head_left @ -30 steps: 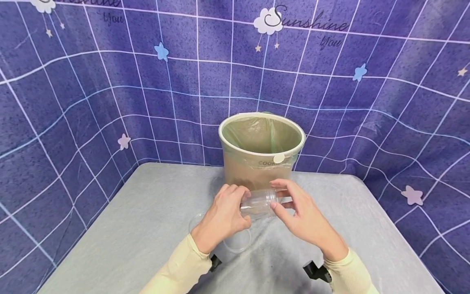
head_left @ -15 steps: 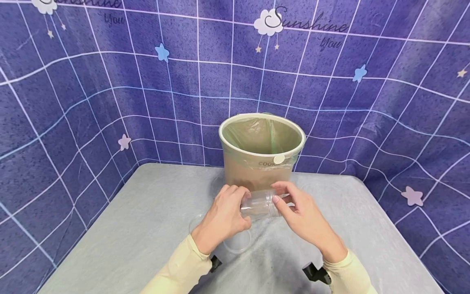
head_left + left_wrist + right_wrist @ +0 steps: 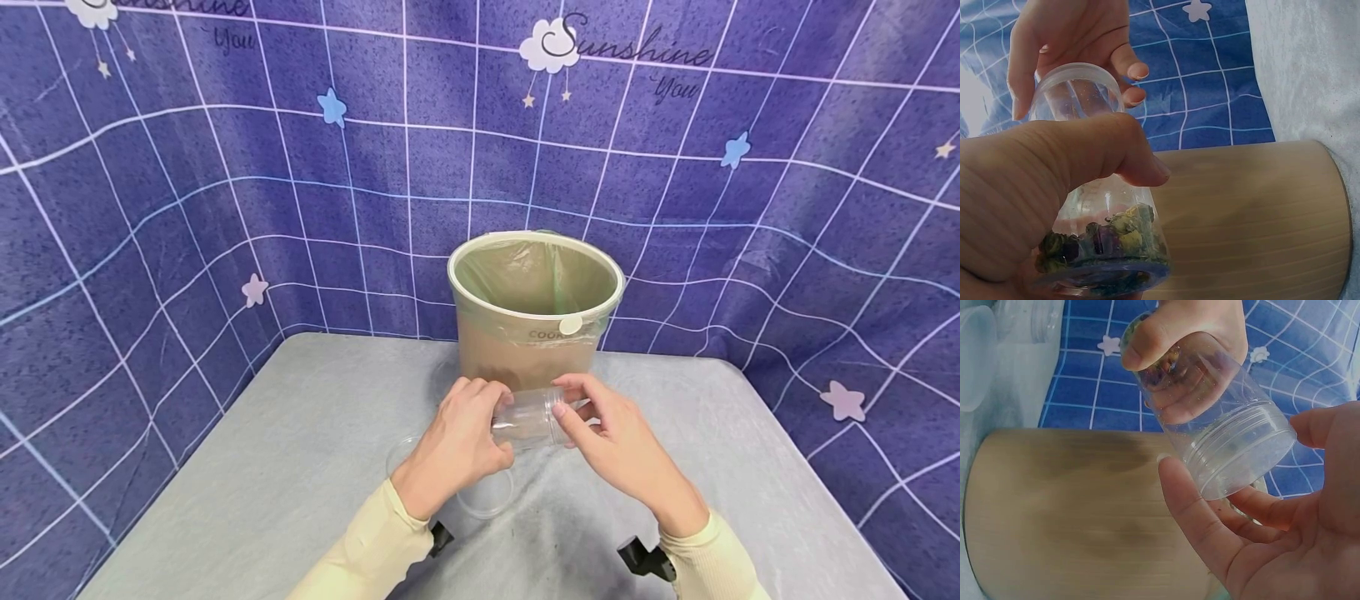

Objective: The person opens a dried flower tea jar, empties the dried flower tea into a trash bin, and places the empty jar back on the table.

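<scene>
A clear plastic jar (image 3: 523,417) lies almost sideways in the air in front of the bin. My left hand (image 3: 461,429) grips it round the body near its base. Dried flower buds (image 3: 1125,234) show at the base end in the left wrist view. At the ridged neck end (image 3: 1241,440), my right hand (image 3: 618,433) holds the jar between thumb and fingertips, its palm off the end. Whether a see-through lid covers that end, I cannot tell.
Just beyond the hands stands a beige bin (image 3: 517,358) with a thin plastic liner. A round clear rim (image 3: 486,493) lies on the grey table (image 3: 337,392) by my left wrist. The right wrist view shows a frosted lid (image 3: 975,362) and another clear container (image 3: 1032,319).
My right hand's thumb and fingers have drawn closer together round the jar's neck end and shifted slightly there. My left hand and the jar have stayed nearly still.
</scene>
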`<state>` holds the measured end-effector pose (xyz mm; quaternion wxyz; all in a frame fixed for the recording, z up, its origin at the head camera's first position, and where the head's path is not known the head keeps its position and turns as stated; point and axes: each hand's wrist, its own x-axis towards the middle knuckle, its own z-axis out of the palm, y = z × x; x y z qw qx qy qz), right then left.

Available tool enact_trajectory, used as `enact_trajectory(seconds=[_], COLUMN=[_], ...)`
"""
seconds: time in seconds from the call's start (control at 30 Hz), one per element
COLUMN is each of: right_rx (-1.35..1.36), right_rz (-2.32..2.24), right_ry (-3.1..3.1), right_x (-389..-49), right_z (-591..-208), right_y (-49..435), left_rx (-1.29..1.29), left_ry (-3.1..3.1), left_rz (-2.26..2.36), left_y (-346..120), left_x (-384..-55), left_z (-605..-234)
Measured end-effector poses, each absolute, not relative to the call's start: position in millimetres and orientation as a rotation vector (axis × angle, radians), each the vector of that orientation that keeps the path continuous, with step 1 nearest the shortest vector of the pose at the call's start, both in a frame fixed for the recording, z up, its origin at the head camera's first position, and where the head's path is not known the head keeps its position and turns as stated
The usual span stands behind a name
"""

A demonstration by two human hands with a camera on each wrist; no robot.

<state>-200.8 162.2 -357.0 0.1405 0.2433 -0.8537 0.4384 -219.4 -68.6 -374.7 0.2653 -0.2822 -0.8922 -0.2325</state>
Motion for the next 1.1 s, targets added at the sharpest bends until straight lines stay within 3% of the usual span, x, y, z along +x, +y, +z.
enact_trajectory(seconds=[1.1], right_rx=[0.709], right_rz=[1.276], right_ry=[-2.439], right_x=[-200.0], right_z=[-357.4], right_y=[162.1], left_rx=[-0.764], left_ry=[-2.409], left_rz=[-0.637], left_y=[-69.0], left_x=[-218.9], left_z=[-373.1])
